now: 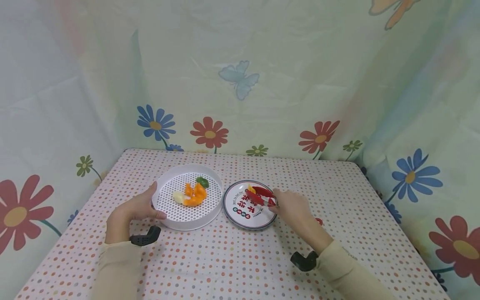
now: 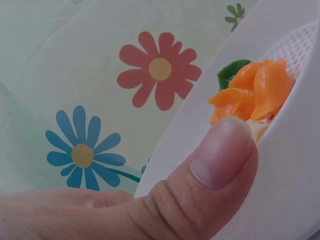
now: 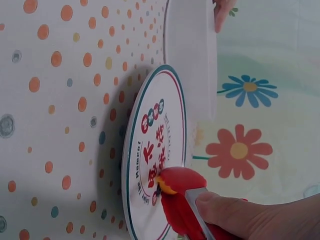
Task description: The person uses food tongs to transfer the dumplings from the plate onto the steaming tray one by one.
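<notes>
A white round basket (image 1: 176, 225) with a perforated bottom stands left of centre. In it lie orange pieces (image 1: 195, 200), a green piece (image 1: 202, 181) and a pale piece (image 1: 178, 197). My left hand (image 1: 135, 206) holds its left side, thumb at the front of the wall. A white plate (image 1: 258, 218) with a dark rim and red lettering sits to its right. My right hand (image 1: 294, 208) grips red tongs (image 3: 185, 182) with a silvery band, their tips low over the plate. A yellow piece (image 1: 251, 189) shows at the tips, partly hidden by them.
A dotted cloth (image 1: 210, 266) covers the table. Behind it and at both sides hangs a flowered curtain (image 1: 180, 83). Each wrist wears a black device (image 1: 145, 236), close above the cloth. A small red spot (image 1: 319, 221) shows behind the right wrist.
</notes>
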Demonstrator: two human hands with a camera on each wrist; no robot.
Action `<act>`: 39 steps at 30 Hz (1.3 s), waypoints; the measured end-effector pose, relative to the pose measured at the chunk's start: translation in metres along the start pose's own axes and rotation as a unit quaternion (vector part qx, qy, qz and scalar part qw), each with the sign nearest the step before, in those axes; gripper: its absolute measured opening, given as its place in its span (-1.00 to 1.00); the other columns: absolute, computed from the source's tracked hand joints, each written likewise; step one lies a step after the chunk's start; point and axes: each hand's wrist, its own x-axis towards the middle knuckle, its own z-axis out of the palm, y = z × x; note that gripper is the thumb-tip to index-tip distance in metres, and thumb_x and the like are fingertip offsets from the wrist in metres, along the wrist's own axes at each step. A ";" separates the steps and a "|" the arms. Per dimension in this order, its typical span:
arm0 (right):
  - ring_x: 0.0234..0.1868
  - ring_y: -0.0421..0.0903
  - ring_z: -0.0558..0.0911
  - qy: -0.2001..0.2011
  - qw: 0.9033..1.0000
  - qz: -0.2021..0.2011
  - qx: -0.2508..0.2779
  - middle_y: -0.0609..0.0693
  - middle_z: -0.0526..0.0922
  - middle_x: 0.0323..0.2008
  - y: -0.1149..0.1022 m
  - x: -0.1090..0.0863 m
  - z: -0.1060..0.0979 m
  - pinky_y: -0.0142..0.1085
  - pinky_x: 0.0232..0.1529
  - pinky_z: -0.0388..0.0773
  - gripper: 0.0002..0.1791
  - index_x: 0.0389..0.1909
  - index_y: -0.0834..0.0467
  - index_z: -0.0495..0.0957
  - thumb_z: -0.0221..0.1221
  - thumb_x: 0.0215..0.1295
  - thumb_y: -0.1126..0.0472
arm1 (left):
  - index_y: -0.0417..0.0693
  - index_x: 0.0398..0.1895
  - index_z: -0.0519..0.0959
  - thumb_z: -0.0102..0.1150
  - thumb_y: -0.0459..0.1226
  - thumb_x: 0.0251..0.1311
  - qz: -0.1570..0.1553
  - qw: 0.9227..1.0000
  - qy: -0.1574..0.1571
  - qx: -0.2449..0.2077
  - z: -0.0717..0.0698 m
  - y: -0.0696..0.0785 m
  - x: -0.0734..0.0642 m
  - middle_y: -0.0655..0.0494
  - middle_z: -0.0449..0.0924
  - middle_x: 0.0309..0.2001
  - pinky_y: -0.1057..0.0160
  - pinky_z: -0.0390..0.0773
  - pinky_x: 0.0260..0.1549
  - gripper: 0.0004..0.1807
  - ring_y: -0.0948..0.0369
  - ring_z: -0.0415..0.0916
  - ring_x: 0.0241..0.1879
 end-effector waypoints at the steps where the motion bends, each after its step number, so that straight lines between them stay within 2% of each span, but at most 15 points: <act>1: -0.63 -0.17 0.44 0.002 1.000 -0.002 -0.003 0.05 0.72 -0.40 0.001 0.000 0.000 -0.41 -0.64 0.36 -0.44 0.01 0.15 0.52 0.38 0.02 -0.04 | -0.17 0.48 -0.44 0.49 0.11 -0.31 0.000 1.000 -0.001 -0.002 0.000 0.001 -0.001 -0.38 -0.35 0.47 -0.39 -0.13 0.28 0.51 -0.36 -0.26 0.42; 7: -0.58 -0.16 0.47 0.010 1.000 -0.008 0.010 0.07 0.73 -0.29 0.002 0.003 -0.008 -0.41 -0.62 0.43 -0.34 0.15 0.15 0.48 0.38 0.03 -0.04 | -0.16 0.48 -0.45 0.49 0.10 -0.28 0.002 1.000 -0.004 -0.012 -0.001 0.002 -0.002 -0.36 -0.37 0.48 -0.40 -0.13 0.28 0.49 -0.36 -0.28 0.42; 13: -0.58 -0.14 0.48 0.032 0.999 -0.028 0.023 0.04 0.73 -0.31 -0.007 0.006 -0.027 -0.41 -0.68 0.32 -0.32 0.16 0.12 0.47 0.36 0.03 -0.08 | -0.14 0.48 -0.46 0.48 0.10 -0.27 -0.001 1.000 -0.007 -0.008 -0.001 0.002 0.000 -0.34 -0.37 0.48 -0.40 -0.12 0.28 0.49 -0.35 -0.28 0.43; 17: -0.39 -0.09 0.67 0.037 0.998 -0.042 0.019 0.03 0.74 -0.18 -0.020 0.008 -0.043 -0.34 -0.57 0.53 -0.30 0.20 0.08 0.46 0.34 0.04 -0.13 | -0.12 0.48 -0.47 0.47 0.12 -0.25 -0.003 1.000 -0.008 -0.005 -0.002 0.002 0.001 -0.32 -0.38 0.49 -0.39 -0.14 0.29 0.48 -0.34 -0.29 0.43; 20: -0.25 -0.08 0.71 0.030 0.997 -0.065 0.020 0.00 0.73 -0.12 -0.034 0.012 -0.050 -0.32 -0.49 0.59 -0.30 0.21 0.06 0.46 0.33 0.06 -0.14 | -0.13 0.48 -0.46 0.48 0.11 -0.26 -0.004 1.000 -0.007 -0.006 -0.002 0.001 0.001 -0.34 -0.38 0.48 -0.40 -0.15 0.29 0.49 -0.35 -0.30 0.43; 26: -0.34 -0.16 0.67 -0.010 0.994 -0.112 0.017 -0.07 0.74 -0.25 -0.063 0.021 -0.052 -0.37 -0.51 0.54 -0.37 0.12 0.04 0.51 0.36 0.03 -0.12 | -0.16 0.48 -0.44 0.49 0.12 -0.30 -0.004 1.000 -0.001 0.000 0.002 0.001 0.002 -0.36 -0.36 0.48 -0.37 -0.15 0.30 0.50 -0.34 -0.28 0.43; 29: -0.35 -0.17 0.63 -0.037 0.993 -0.110 -0.003 -0.07 0.73 -0.24 -0.075 0.026 -0.050 -0.35 -0.50 0.55 -0.38 0.10 0.04 0.51 0.36 0.02 -0.13 | -0.17 0.48 -0.42 0.49 0.11 -0.29 0.001 1.000 0.000 -0.003 0.003 0.003 0.002 -0.35 -0.35 0.48 -0.37 -0.14 0.31 0.49 -0.34 -0.27 0.43; 33: -0.34 -0.16 0.62 -0.059 0.992 -0.110 -0.037 -0.04 0.72 -0.19 -0.088 0.033 -0.047 -0.31 -0.45 0.59 -0.33 0.18 0.05 0.48 0.34 0.05 -0.14 | -0.18 0.49 -0.41 0.49 0.10 -0.28 0.002 1.000 0.000 -0.002 0.005 0.005 0.001 -0.35 -0.34 0.48 -0.35 -0.13 0.32 0.48 -0.33 -0.26 0.43; 35: -0.37 -0.15 0.61 -0.058 0.990 -0.117 -0.053 -0.04 0.73 -0.21 -0.095 0.035 -0.047 -0.30 -0.43 0.60 -0.34 0.16 0.06 0.50 0.34 0.05 -0.14 | -0.17 0.49 -0.42 0.48 0.11 -0.29 0.000 1.000 0.001 0.004 0.003 0.005 0.000 -0.36 -0.34 0.48 -0.36 -0.13 0.31 0.49 -0.34 -0.26 0.43; 39: -0.44 -0.15 0.58 -0.045 0.985 -0.142 -0.083 -0.08 0.70 -0.34 -0.110 0.039 -0.049 -0.27 -0.40 0.64 -0.51 -0.06 0.08 0.61 0.35 0.04 -0.12 | -0.19 0.48 -0.43 0.49 0.10 -0.28 -0.004 1.000 0.002 0.009 0.001 0.004 -0.001 -0.39 -0.34 0.47 -0.35 -0.14 0.32 0.49 -0.35 -0.26 0.42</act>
